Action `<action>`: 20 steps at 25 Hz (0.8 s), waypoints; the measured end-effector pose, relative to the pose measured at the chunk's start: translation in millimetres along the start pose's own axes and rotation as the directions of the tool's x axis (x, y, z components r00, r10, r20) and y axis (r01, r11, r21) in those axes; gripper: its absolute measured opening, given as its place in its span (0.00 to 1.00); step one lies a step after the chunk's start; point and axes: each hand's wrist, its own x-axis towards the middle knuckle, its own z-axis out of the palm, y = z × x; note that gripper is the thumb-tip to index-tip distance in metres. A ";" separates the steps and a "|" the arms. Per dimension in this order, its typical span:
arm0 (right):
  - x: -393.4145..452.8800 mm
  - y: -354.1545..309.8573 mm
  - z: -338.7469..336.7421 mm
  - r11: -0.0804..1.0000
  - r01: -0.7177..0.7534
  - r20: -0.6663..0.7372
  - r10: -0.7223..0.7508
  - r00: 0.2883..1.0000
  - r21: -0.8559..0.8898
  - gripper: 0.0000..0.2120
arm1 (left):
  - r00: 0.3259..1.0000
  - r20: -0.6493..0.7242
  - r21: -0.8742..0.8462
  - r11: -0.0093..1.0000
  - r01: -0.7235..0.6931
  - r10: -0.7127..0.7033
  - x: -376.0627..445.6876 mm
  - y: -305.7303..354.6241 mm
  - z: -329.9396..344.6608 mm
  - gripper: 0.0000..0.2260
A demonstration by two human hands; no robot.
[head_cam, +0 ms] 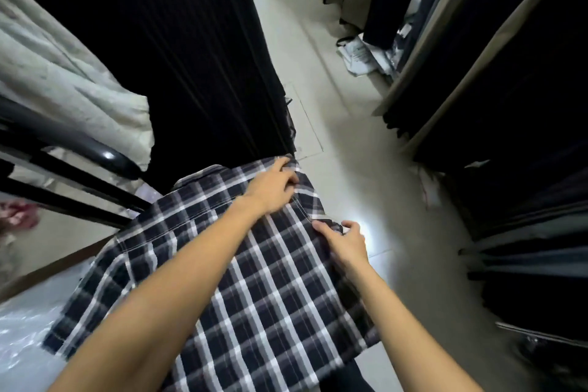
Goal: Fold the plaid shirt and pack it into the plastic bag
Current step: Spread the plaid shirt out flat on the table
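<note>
A navy-and-white plaid shirt (254, 289) lies spread out back side up in front of me, its collar toward the upper left. My left hand (273, 188) reaches across it and pinches the cloth at the far right shoulder. My right hand (346, 242) grips the shirt's right edge at the sleeve seam, just below the left hand. Clear crinkled plastic (22, 337) lies at the lower left, partly under the shirt's hem; I cannot tell whether it is the bag.
Dark hanging garments (197, 57) fill the upper left, with a pale cloth (63, 79) and black metal bars (63, 175) beside them. More dark clothes (515, 105) hang on the right. A light tiled floor aisle (350, 137) runs between, with packets (362, 54) lying further back.
</note>
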 end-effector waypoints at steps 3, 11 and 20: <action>0.9 -2.7 -16.3 0.949 -0.258 0.243 0.211 0.947 0.179 0.57 | 0.999 0.032 -0.041 0.999 -0.035 0.037 31.0 -2.5 -7.5 0.22; -40.7 -31.8 -21.2 0.859 0.302 -0.028 -0.320 0.947 0.412 0.14 | 0.999 -0.001 -0.190 0.981 -0.037 0.038 43.9 -7.1 -36.8 0.23; -94.5 7.0 39.6 0.278 0.937 0.274 -0.903 0.330 -0.210 0.05 | 0.985 -0.133 -0.298 0.944 -0.143 0.107 -18.3 -67.1 -59.8 0.12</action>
